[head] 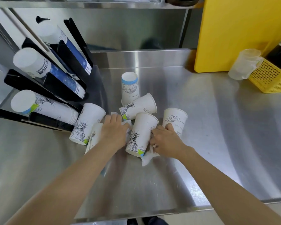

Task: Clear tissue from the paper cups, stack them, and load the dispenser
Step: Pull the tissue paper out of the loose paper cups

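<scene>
Item: six loose paper cups [141, 132] clustered on steel counter [209, 111], beside dispenser [44, 88]. Left hand [113, 131] closed on tissue [127, 125]; right hand [166, 140] clamped on second wad [148, 157]. Risk: sweeping wrists could topple crowded cups.

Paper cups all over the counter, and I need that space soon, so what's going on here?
A person is sorting loose paper cups on the steel counter. The left hand rests on a cup and some crumpled tissue. The right hand holds more tissue beside a tipped cup. About six cups are loose and unstacked. The black dispenser at left already carries stacks.
</scene>
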